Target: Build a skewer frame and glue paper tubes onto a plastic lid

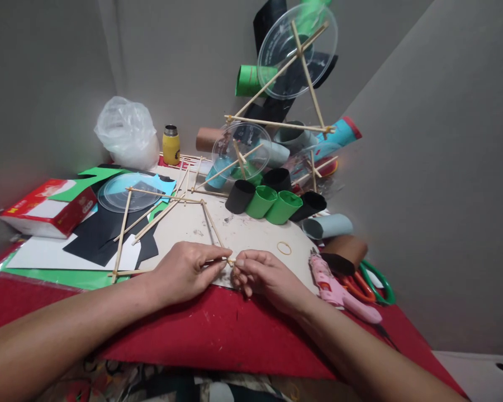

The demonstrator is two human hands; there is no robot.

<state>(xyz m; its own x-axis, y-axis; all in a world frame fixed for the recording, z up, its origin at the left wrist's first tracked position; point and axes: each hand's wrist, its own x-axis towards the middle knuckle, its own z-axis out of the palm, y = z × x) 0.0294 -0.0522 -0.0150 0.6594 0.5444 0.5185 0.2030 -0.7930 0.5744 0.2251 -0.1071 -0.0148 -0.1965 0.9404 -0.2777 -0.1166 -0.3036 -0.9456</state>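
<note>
Stick-joint (pixel 230 261) btw L grip (pixel 184 273), R grip (pixel 268 279)

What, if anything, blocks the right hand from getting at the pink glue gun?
Likely nothing, so yes: the glue gun lies beside the right hand, no clutter between. That hand pinches the stick joint, so must release first.

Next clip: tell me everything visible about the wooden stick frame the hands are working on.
The stick frame is thin, pale wooden sticks, skewer-like, joined at the corners into a rough four-sided outline, with more sticks crossing its far side. It lies flat across the pale board and black paper, its far left corner over a clear plastic lid. The left hand and right hand both pinch its near right corner; the left hand hides part of the near stick.
</note>
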